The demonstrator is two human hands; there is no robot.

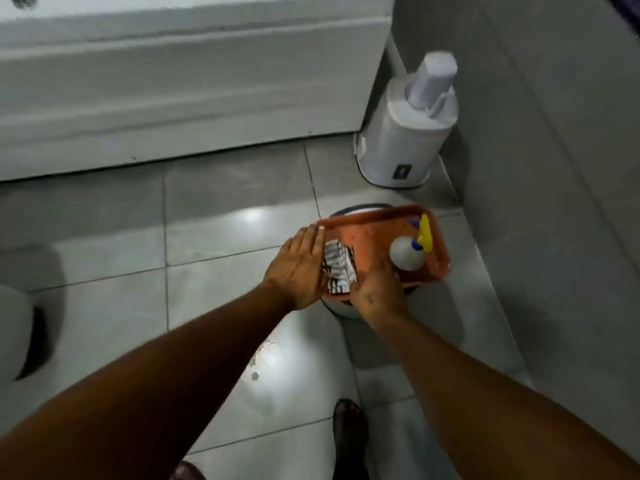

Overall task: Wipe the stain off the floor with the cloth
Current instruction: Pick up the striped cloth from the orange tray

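A black-and-white striped cloth [337, 268] lies folded in the left part of an orange tray [367, 230]. My left hand [299, 268] lies flat, fingers together, against the cloth's left side. The fingers of my right hand [377, 294] pinch the cloth's near right corner. A white spray bottle [407, 252] with a yellow trigger stands in the tray's right half. On the grey floor tiles nearer to me is a patch of small stain spots [263, 355] beside a bright light glare.
The tray rests on a round white stool or bucket [337, 308]. A white bathtub side [173, 98] runs along the back. A white toilet-brush holder [405, 133] stands in the corner by the grey tiled wall [554, 168]. A foot in a sandal [349, 434] shows at the bottom.
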